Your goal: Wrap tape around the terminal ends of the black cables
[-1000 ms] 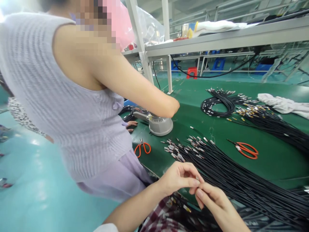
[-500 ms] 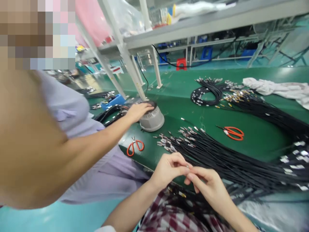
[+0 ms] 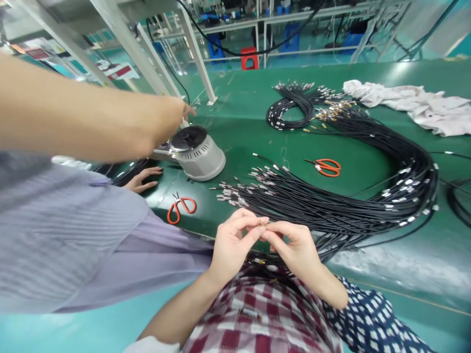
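Observation:
My left hand [image 3: 233, 240] and my right hand [image 3: 294, 247] meet fingertip to fingertip above the lap, both pinched closed. A tiny piece shows between their tips, too small and too covered to name. Just beyond them on the bench lies a thick bundle of black cables [image 3: 316, 203] with metal-tipped ends fanned to the left and white tags at its right bend. Below my hands, more dark cables [image 3: 257, 258] lie along the bench edge and lap, partly hidden by the hands.
The green bench [image 3: 239, 122] carries orange-handled scissors [image 3: 327, 167], a second orange-handled pair [image 3: 180, 208], a grey round machine [image 3: 202, 159], a coiled cable bundle [image 3: 290, 115] and a white cloth [image 3: 412, 103]. At left, a co-worker's arm [image 3: 110, 122] reaches across, near the machine.
The view has swung, so the bench appears further up and left. The co-worker's hand has left the machine's top. My two hands keep their fingertips together.

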The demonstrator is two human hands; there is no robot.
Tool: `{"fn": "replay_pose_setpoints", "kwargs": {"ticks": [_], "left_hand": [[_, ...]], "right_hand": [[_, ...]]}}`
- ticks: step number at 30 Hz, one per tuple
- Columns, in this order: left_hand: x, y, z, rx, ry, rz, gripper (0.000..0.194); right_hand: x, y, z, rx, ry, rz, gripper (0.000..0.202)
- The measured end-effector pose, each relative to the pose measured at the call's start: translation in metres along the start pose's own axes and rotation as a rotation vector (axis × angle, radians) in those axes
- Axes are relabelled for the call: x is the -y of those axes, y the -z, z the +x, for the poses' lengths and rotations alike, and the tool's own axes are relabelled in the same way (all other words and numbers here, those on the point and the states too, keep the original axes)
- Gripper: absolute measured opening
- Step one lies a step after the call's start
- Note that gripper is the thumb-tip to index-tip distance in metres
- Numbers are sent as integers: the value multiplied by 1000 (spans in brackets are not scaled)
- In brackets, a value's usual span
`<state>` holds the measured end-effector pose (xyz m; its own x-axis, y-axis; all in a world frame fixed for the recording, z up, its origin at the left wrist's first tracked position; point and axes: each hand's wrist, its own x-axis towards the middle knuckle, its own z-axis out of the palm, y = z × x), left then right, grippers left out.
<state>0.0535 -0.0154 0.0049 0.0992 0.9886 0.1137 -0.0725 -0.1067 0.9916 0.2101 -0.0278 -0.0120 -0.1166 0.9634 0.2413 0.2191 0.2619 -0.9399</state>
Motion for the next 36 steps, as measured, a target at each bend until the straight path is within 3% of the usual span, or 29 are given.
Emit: {"fn": "replay_pose_setpoints", "kwargs": {"ticks": [15,20,23,27,30,32,36], "left_hand": [[23,5,0,-63,-89,29,9],[23,4,5,-124,-155,65,7],[21,3,6,-178,-211,195,5],[16,7,2,-232,-302,400,3],[12,14,2,-286,-302,372,4],[11,18,4,-272,-227,304,7],[13,18,12,-52,41,78,19]], "right_hand": [[1,-8,5,-109,192,-368,7],[0,-11,6,-140,285,-597,17],[-3,-15,6,-168,307,-644,20],[-2,-14,11,-107,74,-385,16],[2,-9,15,3,-183,-56,19],[5,-4,18,73,-271,111,24],[8,3,19,193,-294,312,31]]}}
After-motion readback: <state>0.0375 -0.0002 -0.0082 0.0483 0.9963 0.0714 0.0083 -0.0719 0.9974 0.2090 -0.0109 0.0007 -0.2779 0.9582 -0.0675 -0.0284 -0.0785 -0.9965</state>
